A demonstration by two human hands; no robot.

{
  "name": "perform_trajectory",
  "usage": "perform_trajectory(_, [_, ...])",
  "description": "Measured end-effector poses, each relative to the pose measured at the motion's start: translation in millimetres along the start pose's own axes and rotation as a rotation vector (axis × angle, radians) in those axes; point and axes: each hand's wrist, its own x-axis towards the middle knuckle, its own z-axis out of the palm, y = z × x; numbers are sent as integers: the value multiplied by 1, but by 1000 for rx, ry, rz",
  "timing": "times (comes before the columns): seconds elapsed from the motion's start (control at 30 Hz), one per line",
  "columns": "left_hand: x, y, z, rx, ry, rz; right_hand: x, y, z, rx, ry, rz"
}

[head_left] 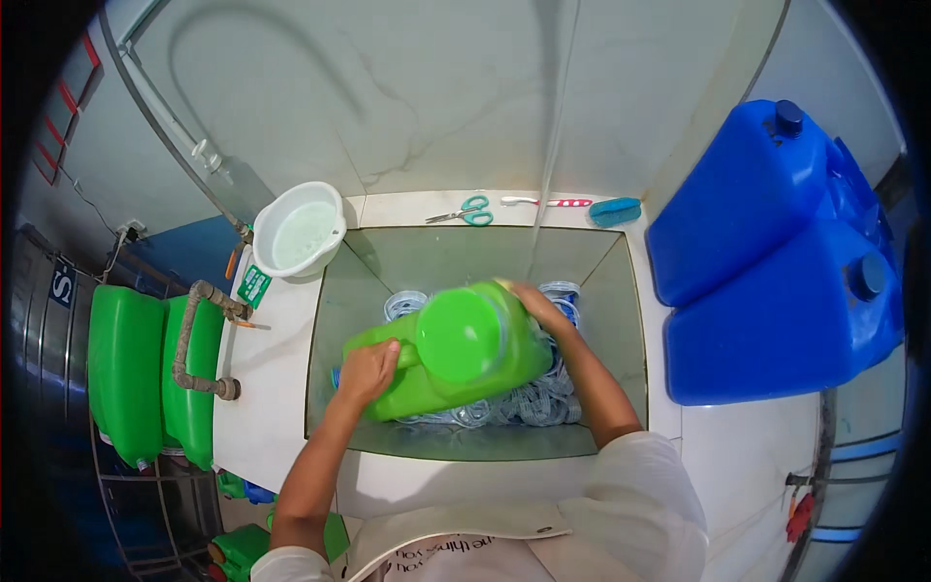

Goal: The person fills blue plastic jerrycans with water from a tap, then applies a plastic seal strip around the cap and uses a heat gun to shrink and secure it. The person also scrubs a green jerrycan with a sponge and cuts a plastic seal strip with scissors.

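Note:
Over a grey tiled basin [485, 446], I hold a light-green plastic jug [432, 388] tilted on its side, its big round green lid [461, 335] facing up. My left hand [370, 371] is closed round the jug's handle. Up at the jug's far right edge, my right hand [533, 303] presses on its side; the fingers are partly hidden and blurred. Beneath the jug lie many pale ring-shaped pieces [538, 400], perhaps plastic lids or rims, mostly covered by it. A thin stream of water [543, 184] seems to fall behind the jug.
On the back ledge lie scissors [472, 211], a red-and-white toothbrush [562, 203] and a blue brush [615, 211]. A white bowl of liquid [299, 230] stands back left, near a bent pipe [184, 349]. Large blue jerrycans [766, 330] stand right; green containers [126, 369] stand left.

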Motion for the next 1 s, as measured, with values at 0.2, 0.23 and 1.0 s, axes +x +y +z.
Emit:
perform_trajectory(0.2, [36, 24, -18, 379, -70, 473, -44, -31, 66, 64, -137, -105])
perform_trajectory(0.23, [36, 35, -10, 474, 93, 380, -43, -32, 78, -62, -24, -198])
perform_trajectory(1.0, [49, 21, 24, -429, -71, -129, 2, -104, 86, -701, 741, -468])
